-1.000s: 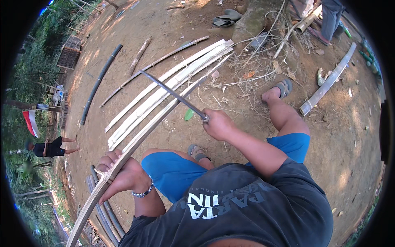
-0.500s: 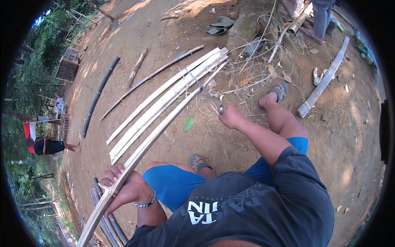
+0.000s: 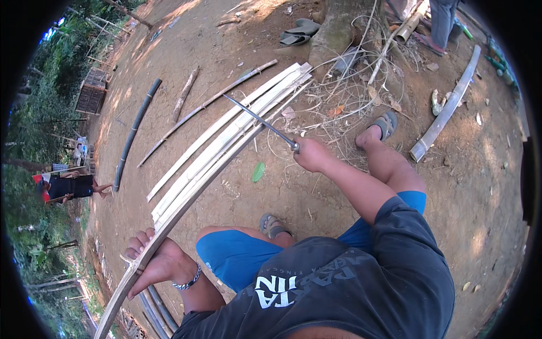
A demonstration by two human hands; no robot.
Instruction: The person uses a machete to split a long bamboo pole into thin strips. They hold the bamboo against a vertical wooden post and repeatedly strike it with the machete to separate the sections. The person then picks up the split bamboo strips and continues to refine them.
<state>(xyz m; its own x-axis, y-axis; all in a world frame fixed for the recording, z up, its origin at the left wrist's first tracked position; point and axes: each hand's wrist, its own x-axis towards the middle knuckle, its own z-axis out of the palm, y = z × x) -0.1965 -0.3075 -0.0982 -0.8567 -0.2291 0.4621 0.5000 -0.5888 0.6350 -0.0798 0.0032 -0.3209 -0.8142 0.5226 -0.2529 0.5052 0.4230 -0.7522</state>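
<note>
Between the fingers and thumb of my left hand (image 3: 162, 261) is a long bamboo strip (image 3: 116, 302), slanting from the lower left up toward the middle. A small splinter sticks out of it beside my fingers. My right hand (image 3: 310, 154) is closed around the handle of a long, thin-bladed knife (image 3: 261, 120). Its blade points up and left across the strip's far end; whether it touches the wood, I cannot tell. Beyond, several pale split bamboo strips (image 3: 192, 176) lie side by side on the ground, partly behind the held strip.
Tangled shavings (image 3: 339, 121) lie by a tree trunk (image 3: 339, 34), near dark shoes (image 3: 299, 32). A dark bamboo pole (image 3: 135, 133), a thin stick (image 3: 209, 103) and a split bamboo length (image 3: 449, 107) rest on the dirt. Other people are at far left (image 3: 70, 186) and top right (image 3: 441, 22).
My left hand and the bamboo strip have shifted down and left. My right hand has moved slightly left, and the knife blade reaches farther across the pale strips.
</note>
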